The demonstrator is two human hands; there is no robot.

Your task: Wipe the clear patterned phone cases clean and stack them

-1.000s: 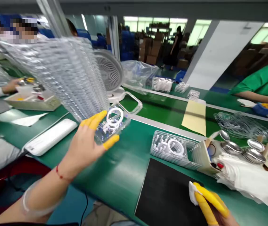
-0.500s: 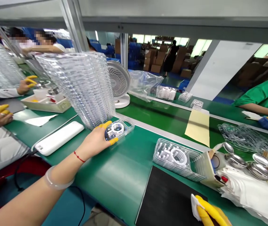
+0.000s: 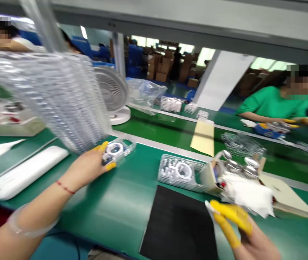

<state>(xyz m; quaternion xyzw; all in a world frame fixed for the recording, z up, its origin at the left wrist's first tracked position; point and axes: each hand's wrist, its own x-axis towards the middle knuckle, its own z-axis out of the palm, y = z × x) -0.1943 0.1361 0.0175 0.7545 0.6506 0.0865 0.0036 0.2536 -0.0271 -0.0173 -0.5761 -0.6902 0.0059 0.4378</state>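
My left hand (image 3: 90, 167), with yellow finger cots, grips a clear phone case (image 3: 117, 149) with a white ring on it, resting on the green bench beside a leaning stack of clear cases (image 3: 53, 97). My right hand (image 3: 237, 225), also in yellow cots, pinches a white cloth (image 3: 210, 209) at the right edge of a black mat (image 3: 178, 225). The picture is blurred by motion.
A row of clear cases (image 3: 179, 173) lies behind the mat, next to a cardboard box (image 3: 283, 191) with white cloths and metal discs. A white fan (image 3: 112, 94), a white bar (image 3: 24, 173), a yellow sheet (image 3: 204, 139) and a person in green (image 3: 271, 104) are around.
The view has swung left and blurred. My left hand stays on the case by the stack. My right hand has risen further into view with the cloth.
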